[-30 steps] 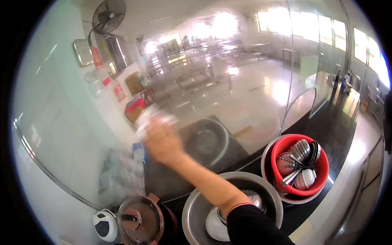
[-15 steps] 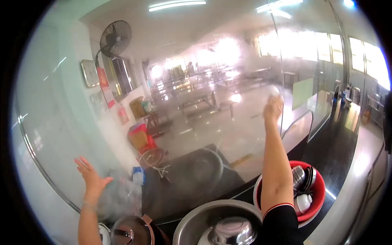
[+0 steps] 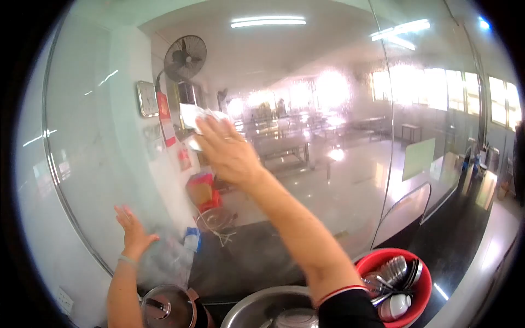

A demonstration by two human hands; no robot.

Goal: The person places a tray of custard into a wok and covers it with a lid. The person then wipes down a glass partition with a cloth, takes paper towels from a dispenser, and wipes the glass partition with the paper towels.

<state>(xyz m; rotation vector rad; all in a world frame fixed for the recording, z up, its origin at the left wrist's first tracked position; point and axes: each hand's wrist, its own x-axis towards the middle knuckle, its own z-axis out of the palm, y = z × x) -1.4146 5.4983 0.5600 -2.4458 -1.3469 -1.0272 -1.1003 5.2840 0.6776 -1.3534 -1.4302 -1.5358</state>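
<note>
My right hand presses a white cloth against a large glass pane, its arm stretched across the middle of the view. Whether the cloth is fabric or paper I cannot tell. On the left, my left hand is open with fingers spread, held up near the glass and holding nothing. The pane looks misty and streaked, and a dining hall shows through it.
Below the glass are a lidded pot, a large steel basin with a shiny bowl inside, and a red basin of bowls and utensils. A dark counter runs to the right. A wall fan shows upper left.
My right hand has swept the cloth from the right side of the glass to the left. My left hand stays raised and open, while the whole view has shifted slightly.
</note>
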